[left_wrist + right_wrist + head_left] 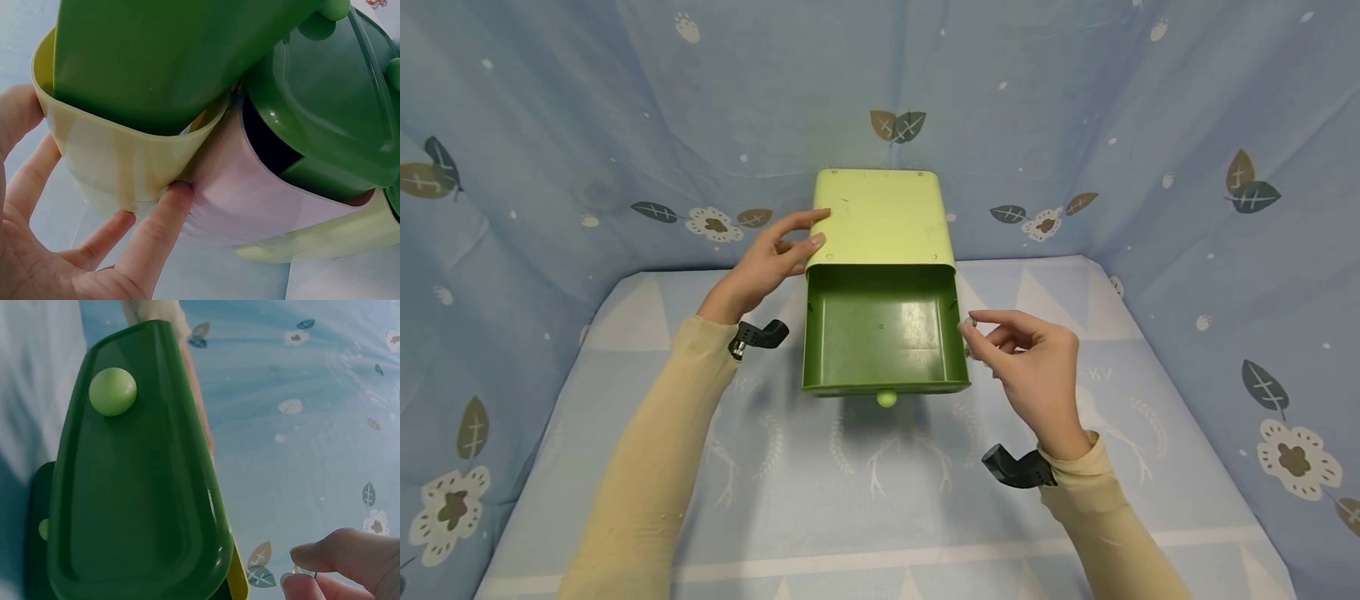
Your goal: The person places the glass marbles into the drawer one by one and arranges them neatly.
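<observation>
A stacked drawer unit has a pale yellow-green case (880, 217) on top. Its dark green drawer (880, 333) is pulled out, and its inside shows bare green plastic with a round light green knob (887, 398) in front. My left hand (767, 262) rests against the case's left side, its spread fingers (156, 240) touching the yellow and pink walls. Just right of the drawer, my right hand (1030, 350) pinches a small shiny, clear-looking thing (304, 571) between thumb and forefinger; fingertips cover most of it, so its kind cannot be told.
Below the top case sit a pink case (250, 200) and another yellow one (319, 231), each with a green drawer. A pale blue patterned cloth (865, 517) covers the table. Blue curtains (1037, 100) hang behind and on both sides.
</observation>
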